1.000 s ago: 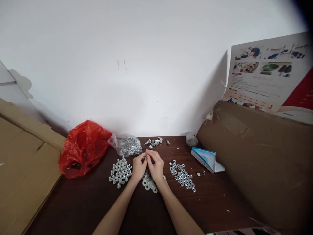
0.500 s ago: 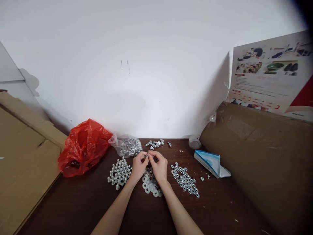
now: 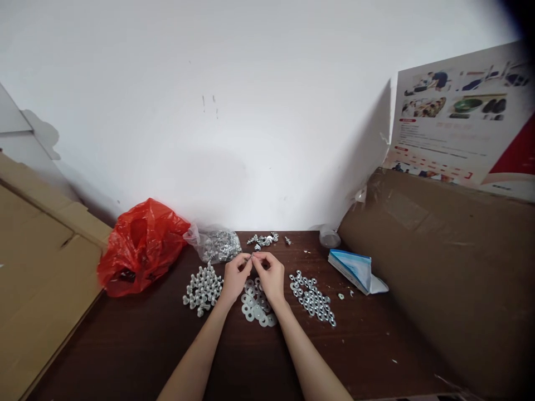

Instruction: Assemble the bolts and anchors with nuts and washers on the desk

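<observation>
My left hand (image 3: 234, 277) is closed, thumb and forefinger pinching a small metal bolt (image 3: 249, 258). From the other side, my right hand (image 3: 271, 277) has its thumb and fingertips pressed together at the end of that bolt. The fingers cover most of it, so I cannot tell whether a nut or washer is on it. Below and between my wrists lies a pile of flat washers (image 3: 249, 306). Left of my left hand are many loose bolts (image 3: 203, 289), and nuts (image 3: 313, 299) lie spread out right of my right hand.
Bolts with fittings on them (image 3: 264, 240) lie at the back by the wall. A clear bag of hardware (image 3: 221, 246) and a red plastic bag (image 3: 144, 245) sit on the left. Rightward are a round clear container (image 3: 330, 238), a blue-white packet (image 3: 353, 270) and a large brown box (image 3: 438, 250).
Both hands stay together at the bolt, with only slight finger movement. The whole view has shifted a little, so everything appears slightly higher and further left.
</observation>
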Demonstrator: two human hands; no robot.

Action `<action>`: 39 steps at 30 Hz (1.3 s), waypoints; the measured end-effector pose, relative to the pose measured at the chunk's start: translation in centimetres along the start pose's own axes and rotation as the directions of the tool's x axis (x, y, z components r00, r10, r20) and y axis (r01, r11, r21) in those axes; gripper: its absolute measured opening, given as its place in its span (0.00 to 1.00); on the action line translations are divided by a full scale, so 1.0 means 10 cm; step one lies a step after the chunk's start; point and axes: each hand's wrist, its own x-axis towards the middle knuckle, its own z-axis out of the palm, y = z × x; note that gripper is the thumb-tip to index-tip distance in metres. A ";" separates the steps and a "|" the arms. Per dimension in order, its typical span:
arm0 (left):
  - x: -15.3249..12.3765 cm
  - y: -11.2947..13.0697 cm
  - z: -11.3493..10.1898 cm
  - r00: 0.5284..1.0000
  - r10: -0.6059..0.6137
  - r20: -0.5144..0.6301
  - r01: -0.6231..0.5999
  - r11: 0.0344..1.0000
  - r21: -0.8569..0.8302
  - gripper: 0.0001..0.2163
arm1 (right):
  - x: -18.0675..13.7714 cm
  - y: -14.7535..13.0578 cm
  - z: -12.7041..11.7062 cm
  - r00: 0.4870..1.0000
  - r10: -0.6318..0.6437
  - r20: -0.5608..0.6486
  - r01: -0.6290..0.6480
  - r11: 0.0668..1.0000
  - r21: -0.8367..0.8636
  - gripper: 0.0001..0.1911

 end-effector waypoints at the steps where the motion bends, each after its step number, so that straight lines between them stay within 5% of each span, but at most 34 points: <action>1: 0.00 0.00 0.00 1.000 0.006 -0.006 -0.006 1.000 0.003 0.13 | 0.00 -0.01 -0.01 1.000 0.006 -0.001 -0.006 1.000 -0.002 0.10; 12: 0.00 0.07 0.00 0.990 0.136 -0.043 -0.132 0.987 0.088 0.08 | 0.05 -0.07 -0.05 0.999 0.020 0.044 -0.020 1.000 0.004 0.12; 18: -0.01 0.07 0.03 0.997 0.073 0.021 -0.073 0.997 0.017 0.09 | 0.06 -0.04 -0.08 0.998 -0.019 0.053 0.025 0.995 -0.099 0.11; 32: 0.00 0.00 0.05 0.998 0.054 -0.035 -0.054 0.998 0.015 0.06 | 0.04 0.02 -0.09 0.984 0.164 0.065 -0.160 0.985 -0.066 0.15; 39: 0.00 -0.01 0.04 0.996 0.063 -0.067 -0.061 0.998 0.024 0.06 | 0.03 0.07 -0.14 0.990 0.049 0.134 -0.041 0.997 -0.063 0.14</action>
